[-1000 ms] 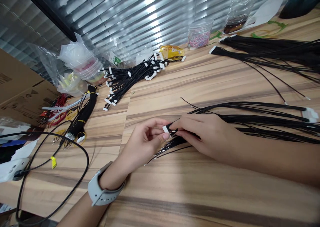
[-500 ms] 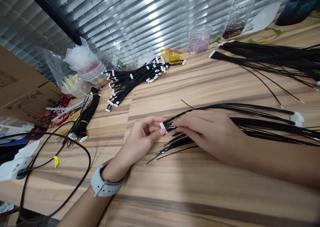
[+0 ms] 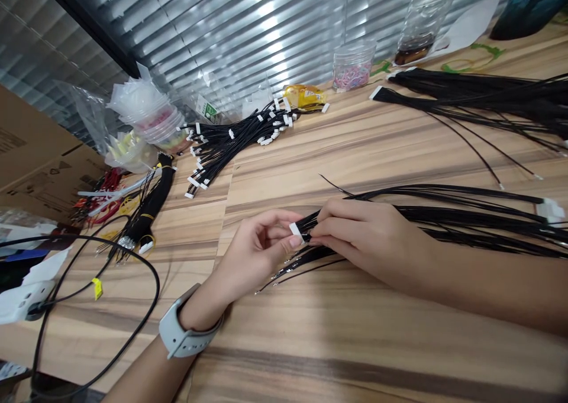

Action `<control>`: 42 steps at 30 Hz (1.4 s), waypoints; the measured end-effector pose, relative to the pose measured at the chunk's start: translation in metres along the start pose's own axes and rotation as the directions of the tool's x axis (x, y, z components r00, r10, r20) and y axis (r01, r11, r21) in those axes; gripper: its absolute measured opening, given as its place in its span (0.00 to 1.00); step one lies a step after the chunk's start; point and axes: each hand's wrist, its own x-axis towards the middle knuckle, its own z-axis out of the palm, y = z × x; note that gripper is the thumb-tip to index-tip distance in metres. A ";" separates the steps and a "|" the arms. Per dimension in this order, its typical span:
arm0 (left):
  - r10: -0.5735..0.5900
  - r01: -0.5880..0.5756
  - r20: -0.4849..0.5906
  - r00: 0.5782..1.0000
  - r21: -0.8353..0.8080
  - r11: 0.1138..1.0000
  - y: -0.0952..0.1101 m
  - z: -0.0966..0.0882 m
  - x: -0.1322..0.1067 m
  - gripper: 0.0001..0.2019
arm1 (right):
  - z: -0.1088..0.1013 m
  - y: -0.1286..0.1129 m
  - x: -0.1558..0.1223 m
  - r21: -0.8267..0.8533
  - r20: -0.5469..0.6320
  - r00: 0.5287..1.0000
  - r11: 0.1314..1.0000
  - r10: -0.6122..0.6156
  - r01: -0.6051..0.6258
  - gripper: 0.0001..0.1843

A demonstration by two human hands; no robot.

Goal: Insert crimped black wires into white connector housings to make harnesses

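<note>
Desk (image 3: 355,344): black wires (image 3: 444,213), white connector (image 3: 295,229) between left hand (image 3: 252,255), right hand (image 3: 364,237).

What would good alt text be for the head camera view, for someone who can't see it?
Two bare hands work over a wooden table: the left hand pinches a small white connector, while the right hand grips thin black wires beside it. More black wire bundles lie farther along the table.

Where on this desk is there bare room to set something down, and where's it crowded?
Bare wood runs below the left hand and right hand, and between the wire bundle and the held wires. The left end, around the black cable, is crowded.
</note>
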 end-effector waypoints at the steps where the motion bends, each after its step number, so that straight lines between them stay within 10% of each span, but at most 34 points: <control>1: -0.001 0.001 -0.004 1.000 0.003 1.000 0.000 0.000 0.000 0.12 | 0.000 0.000 0.000 0.009 -0.006 1.000 1.000 -0.010 0.010 0.12; 20: -0.027 0.031 0.044 0.999 -0.087 0.996 -0.001 0.006 -0.005 0.12 | -0.001 -0.002 0.003 0.058 -0.002 1.000 0.998 -0.010 0.010 0.14; 29: 0.077 -0.075 -0.023 0.997 0.075 0.994 0.006 -0.011 0.005 0.11 | -0.001 -0.009 0.004 -0.247 0.018 0.980 0.948 -0.200 0.198 0.12; 36: 0.036 -0.033 -0.027 0.999 0.118 0.993 0.002 -0.010 0.006 0.10 | 0.003 -0.010 0.001 -0.306 0.137 0.984 0.940 -0.116 0.154 0.15; 42: 0.036 -0.032 -0.032 0.999 0.117 0.993 0.002 -0.010 0.005 0.11 | 0.004 -0.006 0.001 -0.266 0.010 0.993 0.957 -0.120 0.118 0.13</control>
